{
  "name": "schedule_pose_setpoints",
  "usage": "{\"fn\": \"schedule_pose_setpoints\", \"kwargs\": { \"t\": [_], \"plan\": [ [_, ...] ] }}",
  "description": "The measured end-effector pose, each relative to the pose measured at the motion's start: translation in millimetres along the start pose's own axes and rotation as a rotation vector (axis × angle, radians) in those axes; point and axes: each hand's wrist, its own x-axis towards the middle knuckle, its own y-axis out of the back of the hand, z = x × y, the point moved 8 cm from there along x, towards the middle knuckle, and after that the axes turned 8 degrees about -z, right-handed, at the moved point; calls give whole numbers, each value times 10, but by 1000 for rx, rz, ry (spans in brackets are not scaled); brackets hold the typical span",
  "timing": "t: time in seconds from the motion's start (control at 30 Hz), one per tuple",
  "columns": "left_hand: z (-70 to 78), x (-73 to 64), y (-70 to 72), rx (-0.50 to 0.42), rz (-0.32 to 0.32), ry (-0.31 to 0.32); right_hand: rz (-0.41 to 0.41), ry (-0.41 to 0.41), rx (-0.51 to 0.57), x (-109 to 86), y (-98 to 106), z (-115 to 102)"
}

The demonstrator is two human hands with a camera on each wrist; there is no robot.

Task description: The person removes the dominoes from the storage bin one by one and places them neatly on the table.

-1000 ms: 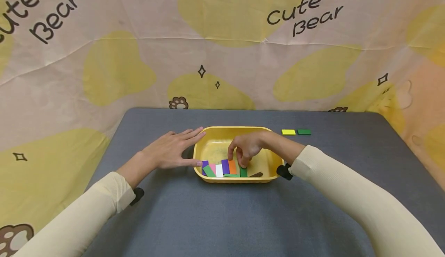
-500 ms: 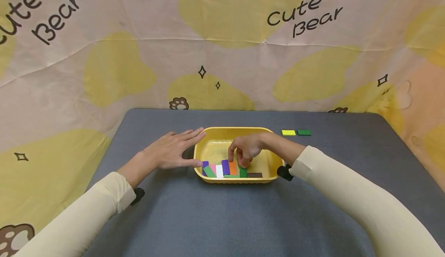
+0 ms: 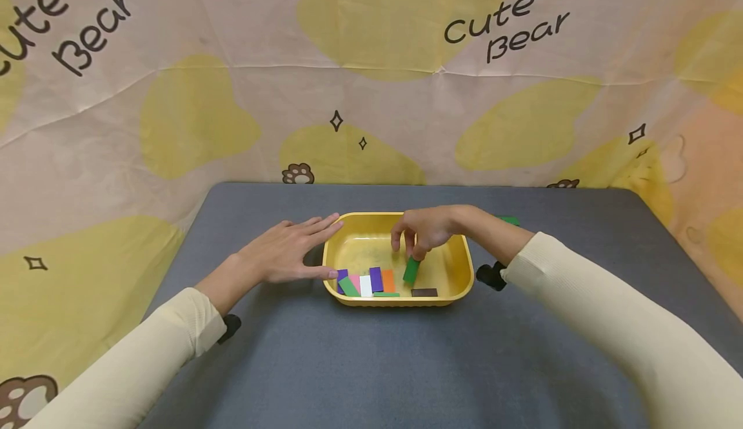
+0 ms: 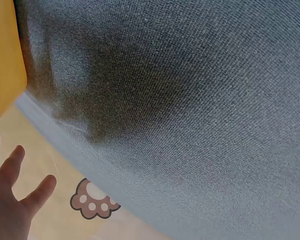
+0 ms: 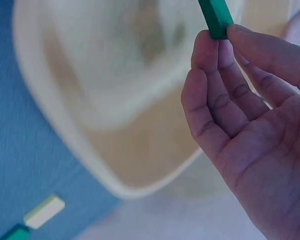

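My right hand (image 3: 429, 230) pinches one end of a green domino-like block (image 3: 411, 271) between thumb and fingertips, above the floor of a yellow plastic tub (image 3: 466, 273). In the right wrist view, only the lower end of this green block (image 5: 216, 19) shows. Spread fingers of my left hand (image 3: 290, 248) lie along the tub's left rim. Along the tub's near wall, several blocks lie in a row: purple (image 3: 376, 279), orange (image 3: 388, 280), white (image 3: 365, 286), pink (image 3: 355, 280) and light green (image 3: 348, 286). A brown block (image 3: 424, 293) lies right of them.
Behind the tub's right end, a dark green block (image 3: 509, 220) lies on the grey table (image 3: 348, 364), partly covered by my right forearm. Beside it is a yellow block (image 5: 45, 211), hidden in the head view. A printed cloth (image 3: 371, 93) hangs behind the table.
My right hand has lifted the green block out of the row and moved it up and back, tilting it. The brown block has settled flat. My left hand stays put.
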Motion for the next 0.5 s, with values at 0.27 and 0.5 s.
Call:
{"fn": "schedule_pose_setpoints", "kwargs": {
  "t": [0.27,0.5],
  "plan": [
    [-5,7,-2,8,-2,1,117,-8,13,-359,275,187],
    [-12,7,-9,15,-5,0,224,-50,81,-690,463,451]
  ]
}}
